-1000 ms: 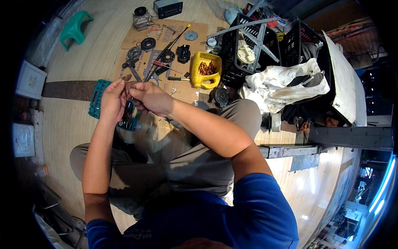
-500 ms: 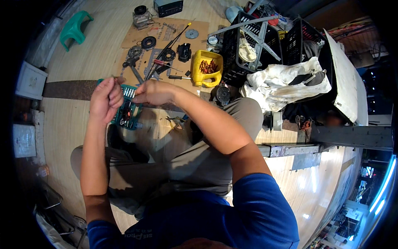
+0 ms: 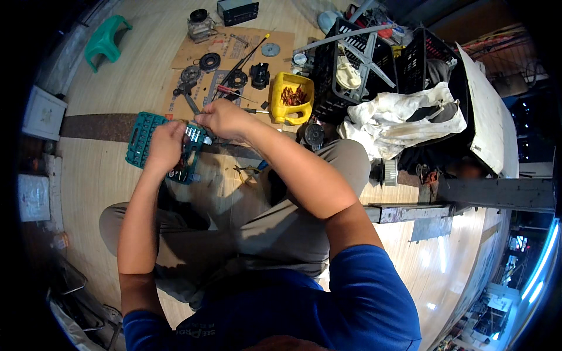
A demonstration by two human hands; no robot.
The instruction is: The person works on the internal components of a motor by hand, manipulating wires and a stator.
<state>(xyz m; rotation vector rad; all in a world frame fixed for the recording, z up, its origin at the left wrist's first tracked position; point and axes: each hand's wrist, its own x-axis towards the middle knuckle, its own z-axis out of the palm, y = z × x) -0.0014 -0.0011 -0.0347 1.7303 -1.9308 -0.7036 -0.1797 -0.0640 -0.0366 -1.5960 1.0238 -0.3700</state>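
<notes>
My left hand (image 3: 165,147) is closed over an open teal socket-set case (image 3: 138,146); whatever its fingers hold is hidden. Beside it, to the upper right, my right hand (image 3: 225,120) has its fingers pinched at a small item I cannot make out. Below the right hand lie yellow-handled pliers (image 3: 243,174). Beyond both hands, a cardboard sheet (image 3: 281,35) carries several dark metal parts, a red-handled screwdriver (image 3: 227,89) and a black cable. A yellow cut-down container (image 3: 298,114) with orange-brown pieces inside stands right of my right hand.
Black crates (image 3: 325,99) of parts, white cloth (image 3: 398,120) and a pale board (image 3: 486,123) fill the right side, above a metal beam (image 3: 497,193). A green stool (image 3: 105,38) stands upper left. A metal housing (image 3: 202,29) and a dark box unit (image 3: 237,11) sit at the back.
My hands have parted from being together. The left has come down over the socket case; the right has moved slightly up and right, uncovering more of the case and pliers.
</notes>
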